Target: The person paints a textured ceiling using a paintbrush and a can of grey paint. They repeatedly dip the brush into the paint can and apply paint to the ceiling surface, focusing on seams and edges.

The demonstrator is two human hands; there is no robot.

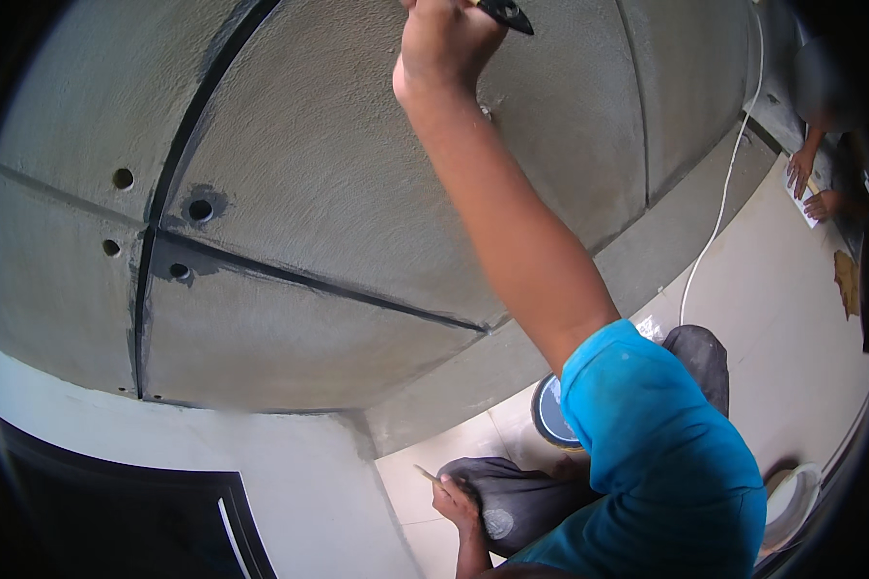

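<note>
My right arm, in a blue sleeve, stretches up across the grey textured wall. At the top edge my right hand is closed around a tool with a pointed black end; its other end is out of view, so I cannot tell its kind. Low down by my left knee, my left hand grips a thin pale stick, partly hidden by the fingers. Dark painted grooves cross the wall, and dark paint surrounds a round hole. Partly behind my sleeve stands a tub of grey-blue paint.
A white cable runs down the wall onto the tiled floor. Another person's hands rest on a white flat piece at far right. A white bucket stands lower right. A dark-framed opening lies lower left.
</note>
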